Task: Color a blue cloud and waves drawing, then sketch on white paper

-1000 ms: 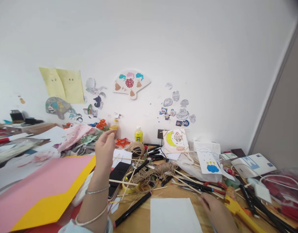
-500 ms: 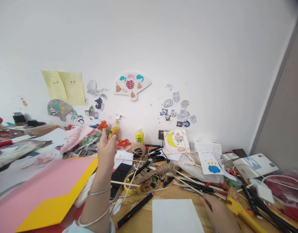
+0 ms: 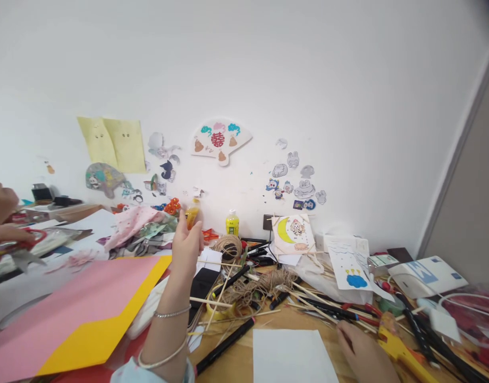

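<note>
My left hand (image 3: 185,244) is raised above the table with index finger and thumb stretched apart. Nothing shows between them. Behind its fingertips, against the wall, stands a bottle of orange drink (image 3: 192,213); I cannot tell whether they touch. Low at the right, my right hand (image 3: 362,348) rests with curled fingers; anything inside is hidden. It lies between a white sheet of paper (image 3: 292,356) and a yellow glue gun (image 3: 399,351). Thin wooden sticks (image 3: 320,306) end just beyond its fingers. A black marker (image 3: 224,346) lies between my left forearm and the sheet.
Pink and yellow card (image 3: 81,303) covers the left side. Tangled twine (image 3: 264,287), a dark phone (image 3: 204,287) and a yellow-labelled bottle (image 3: 232,223) stand or lie mid-table. At the far left, another person's hand (image 3: 1,202) is raised near red-handled scissors (image 3: 33,236).
My left hand has shifted slightly right, its finger and thumb still apart. My right hand has drawn in a little. The other person's hand has come into view at the left. The view has turned slightly.
</note>
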`<state>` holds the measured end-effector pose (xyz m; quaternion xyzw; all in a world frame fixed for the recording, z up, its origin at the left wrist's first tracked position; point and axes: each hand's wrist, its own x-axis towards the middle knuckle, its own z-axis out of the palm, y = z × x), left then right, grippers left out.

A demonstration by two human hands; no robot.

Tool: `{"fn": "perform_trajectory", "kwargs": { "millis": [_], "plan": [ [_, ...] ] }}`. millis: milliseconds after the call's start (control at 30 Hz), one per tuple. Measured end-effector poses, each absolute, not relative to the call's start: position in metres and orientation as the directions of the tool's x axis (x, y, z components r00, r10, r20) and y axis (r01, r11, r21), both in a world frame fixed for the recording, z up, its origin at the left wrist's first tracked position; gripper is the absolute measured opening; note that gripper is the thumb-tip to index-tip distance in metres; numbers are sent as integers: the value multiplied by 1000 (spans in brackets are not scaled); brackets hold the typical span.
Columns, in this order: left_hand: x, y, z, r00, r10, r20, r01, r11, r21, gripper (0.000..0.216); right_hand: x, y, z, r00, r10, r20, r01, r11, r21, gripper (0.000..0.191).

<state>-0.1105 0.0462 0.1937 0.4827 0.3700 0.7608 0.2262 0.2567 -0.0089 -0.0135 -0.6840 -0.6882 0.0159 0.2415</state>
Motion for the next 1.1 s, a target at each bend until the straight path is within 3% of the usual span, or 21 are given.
{"fn": "perform_trajectory", "kwargs": {
  "millis": [333,533,867,1100],
  "plan": [
    [-109,50,190,-407,714,569,36,-610,791,89,251,-15,4,58,975,212,945,15,-326,30],
    [-108,56,187,-413,703,579,102,-596,796,20,248,-18,15,112,985,133,959,-72,-276,24],
    [-104,53,187,-394,690,607,155,-601,784,37,249,-18,16,68,992,106,981,-47,-189,31],
    [-102,51,190,-406,680,610,142,-613,777,35,249,-18,13,110,990,92,979,-92,-180,41]
  ]
}}
